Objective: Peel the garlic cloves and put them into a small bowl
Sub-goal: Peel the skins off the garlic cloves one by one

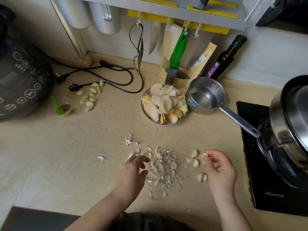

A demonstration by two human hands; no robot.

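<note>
At the far left of the frame stands a dark round electric cooker with a button panel, and just right of it a small clear plastic cup holding a green spoon. Beside the cup, a cluster of peeled pale-yellow garlic cloves lies on the beige speckled countertop, next to looping black power cords.

In the lower middle, the left hand reaches over the left edge of a heap of white papery garlic skins, its fingers loosely spread and slightly bent; whether they grip any skin cannot be told. Above the heap sits a round plate of sliced pale fruit, and right of that a small steel saucepan with a long handle.

Right of the skins, several peeled cloves lie loose. The right hand pinches one garlic clove at its fingertips, just beside them. A black induction hob carrying a steel lidded pot fills the right edge.
</note>
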